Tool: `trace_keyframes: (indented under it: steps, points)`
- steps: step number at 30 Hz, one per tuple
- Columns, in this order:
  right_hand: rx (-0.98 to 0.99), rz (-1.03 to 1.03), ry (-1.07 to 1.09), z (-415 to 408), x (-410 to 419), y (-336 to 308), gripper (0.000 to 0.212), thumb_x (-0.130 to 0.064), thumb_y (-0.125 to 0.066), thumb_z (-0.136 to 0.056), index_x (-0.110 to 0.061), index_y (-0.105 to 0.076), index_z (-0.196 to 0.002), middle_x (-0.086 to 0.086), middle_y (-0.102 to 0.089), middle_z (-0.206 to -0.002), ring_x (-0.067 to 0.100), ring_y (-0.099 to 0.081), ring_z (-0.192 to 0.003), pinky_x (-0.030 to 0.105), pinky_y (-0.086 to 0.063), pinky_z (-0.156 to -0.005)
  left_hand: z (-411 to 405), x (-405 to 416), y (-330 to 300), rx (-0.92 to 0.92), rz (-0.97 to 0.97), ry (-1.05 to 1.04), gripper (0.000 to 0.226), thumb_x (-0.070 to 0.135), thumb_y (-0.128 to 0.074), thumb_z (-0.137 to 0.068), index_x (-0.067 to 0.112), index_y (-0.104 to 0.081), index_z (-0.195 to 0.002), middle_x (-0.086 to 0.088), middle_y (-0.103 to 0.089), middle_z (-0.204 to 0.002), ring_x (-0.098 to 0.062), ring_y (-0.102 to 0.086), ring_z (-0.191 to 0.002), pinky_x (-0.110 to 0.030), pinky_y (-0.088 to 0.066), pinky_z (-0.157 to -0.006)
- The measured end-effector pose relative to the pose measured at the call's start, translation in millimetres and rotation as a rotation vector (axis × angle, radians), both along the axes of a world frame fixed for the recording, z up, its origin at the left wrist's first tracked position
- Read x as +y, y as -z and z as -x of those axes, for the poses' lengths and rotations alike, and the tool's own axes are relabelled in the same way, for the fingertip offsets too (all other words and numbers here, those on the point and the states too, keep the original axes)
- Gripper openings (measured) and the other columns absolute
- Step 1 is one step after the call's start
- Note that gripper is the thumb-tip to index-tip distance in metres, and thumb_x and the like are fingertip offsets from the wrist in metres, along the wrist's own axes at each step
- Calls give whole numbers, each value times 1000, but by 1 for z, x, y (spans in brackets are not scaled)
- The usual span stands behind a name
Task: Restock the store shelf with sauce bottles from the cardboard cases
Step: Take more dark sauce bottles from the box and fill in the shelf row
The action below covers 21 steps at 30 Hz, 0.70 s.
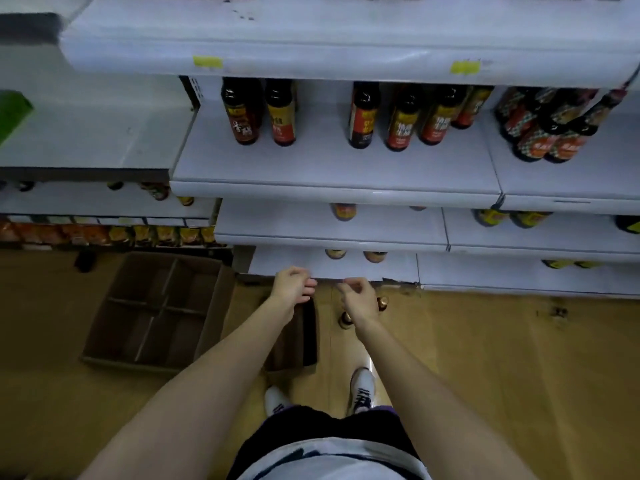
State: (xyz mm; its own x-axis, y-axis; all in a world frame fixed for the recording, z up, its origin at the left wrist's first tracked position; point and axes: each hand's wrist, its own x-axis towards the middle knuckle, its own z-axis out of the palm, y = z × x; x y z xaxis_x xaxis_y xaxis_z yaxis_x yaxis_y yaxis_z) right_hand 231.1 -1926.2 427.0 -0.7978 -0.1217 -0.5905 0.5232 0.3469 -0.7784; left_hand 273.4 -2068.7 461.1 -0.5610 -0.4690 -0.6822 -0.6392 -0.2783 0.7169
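Note:
I look down at white store shelves. Dark sauce bottles (398, 116) with red and yellow labels stand at the back of the middle shelf (332, 168). My left hand (292, 284) and my right hand (356, 296) reach down side by side in front of the lowest shelf, both empty with loosely curled fingers. An opened cardboard case (156, 310) with dividers lies on the floor to the left, its cells looking empty. A second dark case (304, 337) sits under my left forearm. Two bottle caps (346, 318) show on the floor beside my right wrist.
Checkered-label bottles (550, 133) crowd the right of the middle shelf. Lower shelves hold a few jars (343, 211). A neighbouring shelf unit (86, 140) stands at the left with packets below. My feet (362, 389) stand on the wooden floor.

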Motion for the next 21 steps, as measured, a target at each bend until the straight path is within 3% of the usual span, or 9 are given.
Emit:
trace_keyframes:
  steps: [7,12,16,21]
  points:
    - [-178,44,104,28,82,35,10,-22,-67,-94,-19,-63,-103,6,-67,-105,28,-65,-103,47,-55,-99,25,81,18,-97,17,59,20,20,-52,-104,10,-64,-118,-13,-73,-105,-28,-72,-98,-38,-61,-87]
    - [-303,92,185,33,132,58,11,-20,-61,-95,-18,-63,-106,10,-66,-95,23,-61,-81,39,-54,-78,30,126,33,-175,55,52,19,18,-51,-105,10,-64,-116,-15,-72,-106,-31,-72,-100,-43,-60,-89]
    - [-355,150,286,35,158,61,5,-13,-60,-97,-17,-63,-100,7,-63,-88,20,-57,-77,31,-48,-69,38,149,35,-209,65,118,18,19,-51,-104,12,-64,-115,-14,-72,-108,-29,-72,-101,-45,-60,-91]
    - [-371,191,374,54,174,66,18,-9,-58,-97,-11,-63,-115,8,-66,-92,18,-60,-78,27,-49,-64,61,159,35,-213,76,185,16,19,-52,-104,13,-64,-113,-14,-72,-108,-31,-70,-103,-45,-60,-91]
